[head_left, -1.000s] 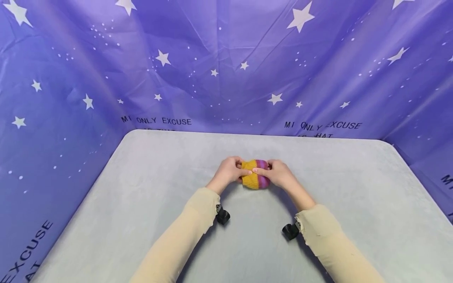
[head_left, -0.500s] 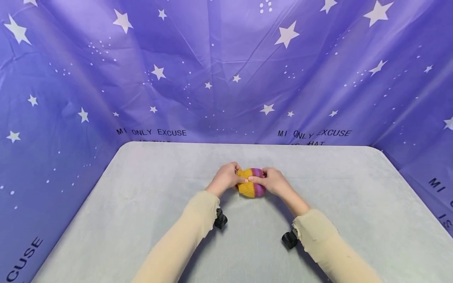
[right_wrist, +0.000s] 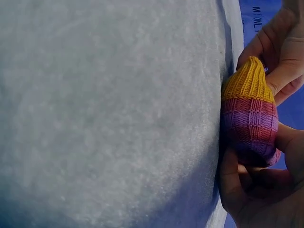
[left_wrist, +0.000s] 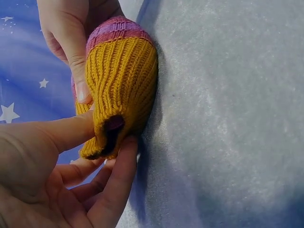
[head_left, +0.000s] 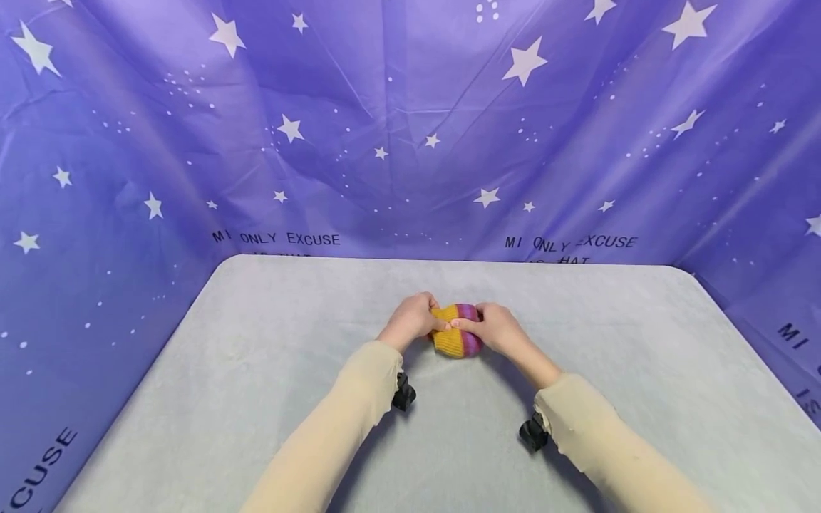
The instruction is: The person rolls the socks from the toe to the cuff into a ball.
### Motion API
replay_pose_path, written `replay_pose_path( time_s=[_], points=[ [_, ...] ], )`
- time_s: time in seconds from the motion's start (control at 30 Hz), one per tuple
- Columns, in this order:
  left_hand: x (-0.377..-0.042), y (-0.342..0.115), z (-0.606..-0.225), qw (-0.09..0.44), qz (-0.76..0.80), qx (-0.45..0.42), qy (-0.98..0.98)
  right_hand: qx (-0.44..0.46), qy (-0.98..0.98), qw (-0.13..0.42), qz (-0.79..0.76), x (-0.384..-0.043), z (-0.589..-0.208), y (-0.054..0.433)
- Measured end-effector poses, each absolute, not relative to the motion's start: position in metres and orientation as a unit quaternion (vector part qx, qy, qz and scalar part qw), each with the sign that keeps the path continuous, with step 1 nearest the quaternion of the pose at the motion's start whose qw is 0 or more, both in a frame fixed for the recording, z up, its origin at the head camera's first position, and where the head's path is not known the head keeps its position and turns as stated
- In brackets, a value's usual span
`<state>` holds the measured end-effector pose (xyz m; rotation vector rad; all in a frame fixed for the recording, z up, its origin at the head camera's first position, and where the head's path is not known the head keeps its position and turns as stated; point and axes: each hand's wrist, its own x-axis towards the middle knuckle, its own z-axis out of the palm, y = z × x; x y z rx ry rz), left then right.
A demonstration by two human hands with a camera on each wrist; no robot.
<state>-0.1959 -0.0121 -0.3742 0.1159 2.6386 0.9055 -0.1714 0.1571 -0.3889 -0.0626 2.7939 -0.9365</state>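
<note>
A rolled-up knitted sock (head_left: 451, 346), with a yellow ribbed cuff and pink-and-purple bands, is between both hands close over the table. My left hand (head_left: 410, 318) pinches the cuff end, thumb on the near side and fingers beneath. In the left wrist view, the cuff's dark opening (left_wrist: 113, 127) gapes between thumb and fingers. At the banded end, my right hand (head_left: 502, 329) grips the sock, its thumb stretched across toward the left thumb. The right wrist view shows the banded end (right_wrist: 249, 114) resting in those fingers, with the yellow part narrowing toward the left hand.
A grey cloth-covered table (head_left: 256, 427) spreads around the hands. Purple star-printed curtains (head_left: 385, 85) hang behind it and along both sides. Black wrist cameras (head_left: 404, 393) sit at the cuffs of the beige sleeves.
The head view has tilted up, so table and hands appear lower than a second ago. Both hands keep their hold on the sock, with only slight shifts of fingers and wrists.
</note>
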Motion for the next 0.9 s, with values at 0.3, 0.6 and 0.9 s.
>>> replay_pose_path(
  time_s=[0.3,0.6,0.9],
  points=[
    [-0.205,-0.026,-0.376,0.181,0.403,0.020,0.897,-0.034,0.940,0.100,-0.324,-0.189,-0.382,0.154],
    [-0.198,-0.048,-0.385,0.222,0.519,0.019,0.825,-0.036,0.916,0.161,-0.365,-0.192,-0.374,0.162],
    [-0.204,-0.074,-0.378,0.219,0.547,0.005,0.808,-0.037,0.868,0.192,-0.456,-0.194,-0.365,0.191]
  ],
)
